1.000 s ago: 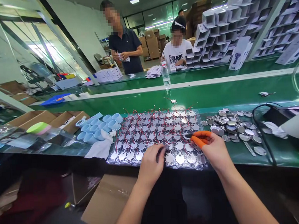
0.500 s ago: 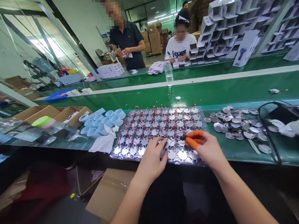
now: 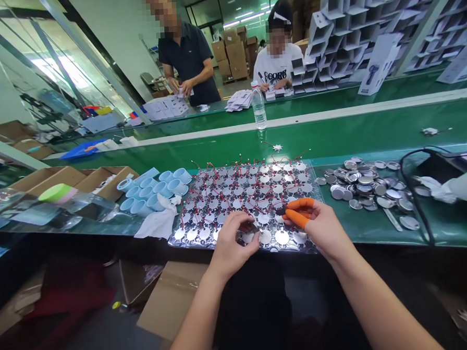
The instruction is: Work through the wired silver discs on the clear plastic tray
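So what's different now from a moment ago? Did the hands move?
The left hand closed into a pinch above the tray of wired metal discs. The right hand, in orange finger cots, stayed over the tray, and the loose discs stayed piled.

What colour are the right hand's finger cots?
Orange: the finger cots on the right hand show best in the head view.

The green bench [image 3: 370, 236] carries, left to right across the lower frame, a cardboard box [image 3: 96, 183], blue cups [image 3: 152, 192], a white cloth [image 3: 157, 221], a tray of wired discs [image 3: 242, 195] and a heap of metal discs [image 3: 365, 186].
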